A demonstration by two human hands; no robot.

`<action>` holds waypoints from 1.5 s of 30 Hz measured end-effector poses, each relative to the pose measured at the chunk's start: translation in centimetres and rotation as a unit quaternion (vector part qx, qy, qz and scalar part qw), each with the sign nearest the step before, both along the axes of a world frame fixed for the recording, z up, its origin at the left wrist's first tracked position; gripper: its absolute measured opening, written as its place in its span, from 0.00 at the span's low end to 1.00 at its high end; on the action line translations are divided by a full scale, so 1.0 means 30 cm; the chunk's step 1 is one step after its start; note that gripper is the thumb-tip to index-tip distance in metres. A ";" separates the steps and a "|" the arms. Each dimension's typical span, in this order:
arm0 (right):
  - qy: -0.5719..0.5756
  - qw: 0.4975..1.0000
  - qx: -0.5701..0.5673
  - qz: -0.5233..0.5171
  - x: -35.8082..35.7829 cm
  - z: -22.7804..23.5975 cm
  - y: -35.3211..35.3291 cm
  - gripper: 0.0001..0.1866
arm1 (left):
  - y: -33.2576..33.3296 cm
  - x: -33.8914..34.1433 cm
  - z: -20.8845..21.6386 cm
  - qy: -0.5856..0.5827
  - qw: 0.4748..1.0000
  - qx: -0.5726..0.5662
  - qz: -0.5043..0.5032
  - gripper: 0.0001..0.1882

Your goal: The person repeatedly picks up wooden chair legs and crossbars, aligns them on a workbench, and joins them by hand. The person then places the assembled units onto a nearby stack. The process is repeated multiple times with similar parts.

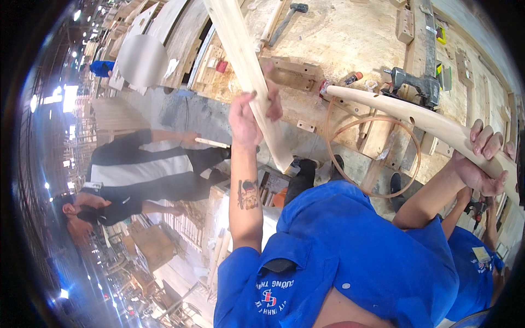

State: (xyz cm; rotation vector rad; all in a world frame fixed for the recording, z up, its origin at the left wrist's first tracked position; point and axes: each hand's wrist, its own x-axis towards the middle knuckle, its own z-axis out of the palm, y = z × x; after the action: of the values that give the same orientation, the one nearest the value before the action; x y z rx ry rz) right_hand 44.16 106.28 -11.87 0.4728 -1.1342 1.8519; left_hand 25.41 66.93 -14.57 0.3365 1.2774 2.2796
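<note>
A pale wooden plank (240, 52) is held by the left hand (244, 121), which is curled about its lower half: the thumb is set along the plank's left edge, and blurred fingers (274, 104) are seen past its right edge. How tightly they are pressed cannot be told. The plank is slanted in front of the counter (334, 33), with its upper end cut off by the frame and its lower end brought near the blue shirt (355, 251).

A curved wooden piece (377, 102), marked by small dark holes, is grasped at its wide end by the right hand (474, 172). The fingers are bent over the upper edge and the thumb is laid on the opposite side, so the hand is wrapped round the wood. Its tapered end is pointed leftward above the counter; whether the surface is touched there cannot be told.

On the counter, a hammer (286, 25) is seen at the far side, and a black nail gun (415, 85) is placed just beyond the curved piece. A loop of orange-brown hose (419, 156) is seen below that piece. At the lower right, a drill (479, 211) is held by a co-worker in blue (470, 268); at the left, a person in a black-and-white shirt (139, 169) is seen.
</note>
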 end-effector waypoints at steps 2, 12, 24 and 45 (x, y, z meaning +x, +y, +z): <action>-0.008 1.000 0.002 -0.001 -0.006 -0.001 -0.007 0.25 | 0.017 -0.026 0.040 -0.008 0.999 0.009 0.035 0.34; -0.006 1.000 0.007 -0.024 -0.017 0.001 -0.025 0.25 | -0.063 -0.264 0.054 -0.098 0.986 0.100 0.090 0.22; -0.007 0.988 -0.088 0.129 -0.061 -0.106 0.176 0.22 | -0.161 -0.217 0.102 -0.063 0.968 0.157 0.183 0.20; -0.027 0.997 -0.012 0.077 -0.366 0.065 0.038 0.23 | -0.359 0.073 0.230 0.126 0.906 -0.052 0.402 0.21</action>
State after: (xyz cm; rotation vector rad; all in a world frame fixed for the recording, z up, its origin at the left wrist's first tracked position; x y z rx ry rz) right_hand 33.18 107.43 -9.93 0.5097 -1.1368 2.0203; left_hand 27.60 56.17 -7.65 0.0576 1.9319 2.8789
